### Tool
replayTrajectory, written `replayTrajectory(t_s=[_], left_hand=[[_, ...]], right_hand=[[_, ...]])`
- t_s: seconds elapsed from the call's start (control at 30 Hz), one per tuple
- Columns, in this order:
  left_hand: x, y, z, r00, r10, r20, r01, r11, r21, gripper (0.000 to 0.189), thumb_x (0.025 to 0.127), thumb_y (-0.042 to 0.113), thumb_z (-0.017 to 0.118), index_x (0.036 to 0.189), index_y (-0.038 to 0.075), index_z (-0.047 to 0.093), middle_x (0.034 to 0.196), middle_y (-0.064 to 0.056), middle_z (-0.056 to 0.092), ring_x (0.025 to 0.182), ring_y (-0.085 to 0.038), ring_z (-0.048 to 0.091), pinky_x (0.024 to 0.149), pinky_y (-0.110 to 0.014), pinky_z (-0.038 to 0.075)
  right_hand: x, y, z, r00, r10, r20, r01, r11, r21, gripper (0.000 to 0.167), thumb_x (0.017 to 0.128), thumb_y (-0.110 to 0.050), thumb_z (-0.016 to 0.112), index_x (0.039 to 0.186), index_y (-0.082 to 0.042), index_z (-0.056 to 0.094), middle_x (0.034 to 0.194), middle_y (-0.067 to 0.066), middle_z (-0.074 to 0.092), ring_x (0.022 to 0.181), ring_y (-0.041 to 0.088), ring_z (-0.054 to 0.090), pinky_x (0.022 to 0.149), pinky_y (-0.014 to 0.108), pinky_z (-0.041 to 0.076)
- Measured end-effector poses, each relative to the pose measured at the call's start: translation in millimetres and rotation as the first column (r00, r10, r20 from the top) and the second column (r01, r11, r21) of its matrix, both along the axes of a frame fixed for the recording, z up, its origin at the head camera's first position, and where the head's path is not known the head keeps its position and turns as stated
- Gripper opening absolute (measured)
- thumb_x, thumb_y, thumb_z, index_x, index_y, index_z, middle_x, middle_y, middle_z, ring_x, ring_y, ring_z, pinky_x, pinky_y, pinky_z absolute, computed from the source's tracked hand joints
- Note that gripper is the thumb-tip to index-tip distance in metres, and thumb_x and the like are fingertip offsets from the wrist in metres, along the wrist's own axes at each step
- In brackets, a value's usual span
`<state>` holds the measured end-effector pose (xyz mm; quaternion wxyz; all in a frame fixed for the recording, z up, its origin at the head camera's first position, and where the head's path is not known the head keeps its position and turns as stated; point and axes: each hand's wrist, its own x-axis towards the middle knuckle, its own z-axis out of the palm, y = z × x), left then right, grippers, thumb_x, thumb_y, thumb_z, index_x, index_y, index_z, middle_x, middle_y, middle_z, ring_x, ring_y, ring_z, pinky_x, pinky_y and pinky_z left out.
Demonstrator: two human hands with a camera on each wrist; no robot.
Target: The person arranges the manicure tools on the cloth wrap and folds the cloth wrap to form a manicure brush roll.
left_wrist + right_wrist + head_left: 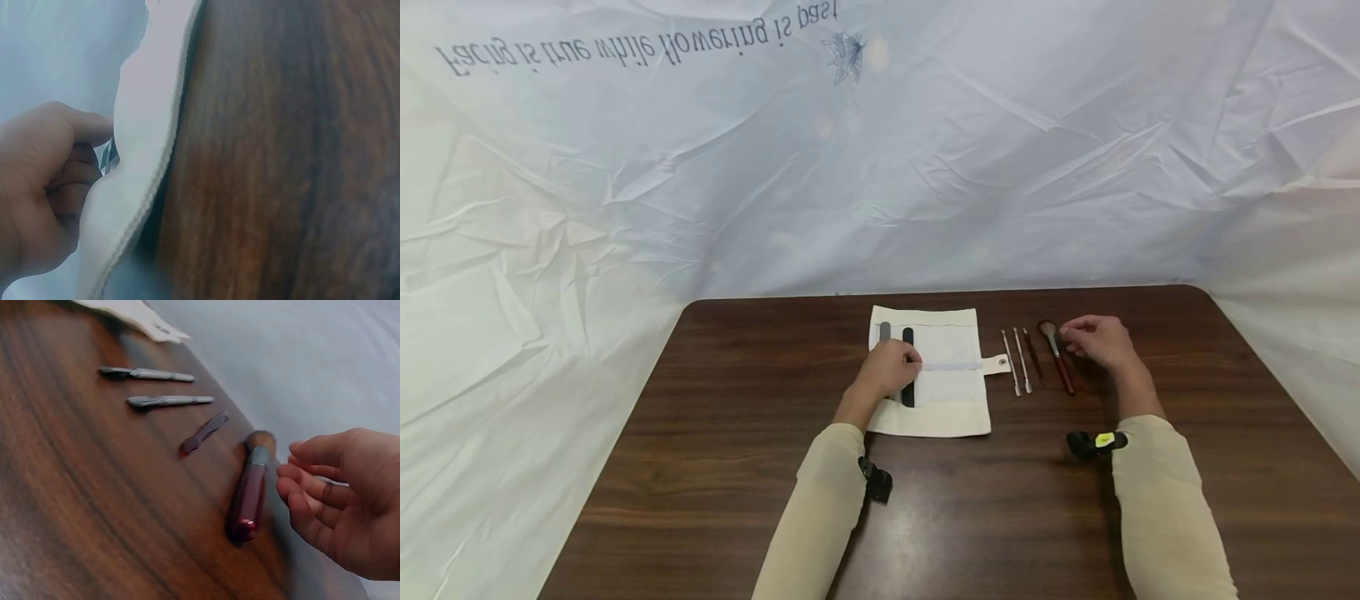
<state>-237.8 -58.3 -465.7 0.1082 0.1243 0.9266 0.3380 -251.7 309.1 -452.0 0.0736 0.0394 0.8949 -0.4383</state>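
Note:
A cream cloth pouch [951, 421] lies unfolded on the table, with a grey flat file [885, 331] and a black flat file [908, 396] on its left half. My left hand [886, 368] rests over these files, at the pale band across the pouch. Its fingers are curled in the left wrist view, but the pouch's raised edge [150, 119] hides the thumb tip; what it pinches cannot be told. My right hand [1099, 340], loosely bent and holding nothing, hovers beside a makeup brush [1060, 367] with a dark red handle.
Left of the brush lie a short dark red stick [1033, 354] and two slim silver tools [1022, 358], side by side. The pouch's snap tab [997, 364] points toward them. White sheeting [925, 167] hangs behind the brown wooden table [985, 517].

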Motion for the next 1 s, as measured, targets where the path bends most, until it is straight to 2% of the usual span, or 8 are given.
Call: replayTrajectory(t_s=[0.17, 0.3, 0.47, 0.7, 1.0], left_hand=[[0.0, -0.4, -0.8, 1.0, 0.006, 0.011, -0.007, 1.0, 0.017, 0.019, 0.101, 0.016, 0.06, 0.105, 0.008, 0.076, 0.067, -0.003, 0.066, 0.059, -0.013, 0.054, 0.058, -0.025, 0.044], [1.2, -0.3, -0.2, 1.0, 0.017, 0.012, -0.017, 1.0, 0.019, 0.019, 0.1, 0.016, 0.059, 0.102, 0.008, 0.076, 0.067, -0.001, 0.063, 0.059, -0.013, 0.053, 0.058, -0.025, 0.043], [1.9, -0.3, 0.1, 1.0, 0.017, 0.013, -0.018, 1.0, 0.025, 0.019, 0.101, 0.016, 0.058, 0.102, 0.008, 0.076, 0.065, 0.0, 0.06, 0.058, -0.012, 0.051, 0.057, -0.024, 0.043], [1.8, -1.5, -0.3, 1.0, 0.014, 0.007, -0.014, 0.999, 0.028, 0.019, 0.101, 0.016, 0.059, 0.102, 0.007, 0.076, 0.058, 0.003, 0.053, 0.054, -0.011, 0.048, 0.056, -0.024, 0.042], [2.1, -1.0, 1.1, 1.0, 0.006, -0.006, -0.005, 0.999, 0.045, 0.019, 0.1, 0.014, 0.058, 0.1, 0.007, 0.076, 0.061, 0.002, 0.058, 0.054, -0.012, 0.049, 0.055, -0.024, 0.042]], right_hand=[[0.4, -4, -0.7, 0.998, -0.011, 0.06, 0.004, 0.993, 0.116, 0.048, 0.102, -0.035, 0.06, 0.123, 0.008, 0.065, 0.092, 0.007, 0.074, 0.075, 0.005, 0.065, 0.07, 0.026, 0.057], [0.3, -10, 4.6, 0.994, -0.005, 0.107, -0.018, 0.978, 0.21, 0.056, 0.099, -0.044, 0.061, 0.121, 0.007, 0.067, 0.106, 0.022, 0.072, 0.087, 0.023, 0.069, 0.075, 0.038, 0.056], [-0.9, -19, 10.2, 0.992, -0.009, 0.13, -0.031, 0.954, 0.298, 0.056, 0.098, -0.045, 0.06, 0.116, 0.007, 0.069, 0.121, 0.03, 0.065, 0.106, 0.043, 0.062, 0.082, 0.051, 0.053], [-2.2, -23, 9.2, 0.992, -0.033, 0.122, -0.006, 0.95, 0.311, 0.05, 0.098, -0.039, 0.06, 0.113, 0.007, 0.07, 0.122, 0.031, 0.064, 0.109, 0.045, 0.06, 0.086, 0.054, 0.052], [-2.3, -18, 6.7, 0.995, -0.016, 0.099, -0.014, 0.958, 0.287, 0.05, 0.099, -0.039, 0.058, 0.114, 0.008, 0.07, 0.119, 0.03, 0.065, 0.11, 0.045, 0.061, 0.088, 0.055, 0.052]])
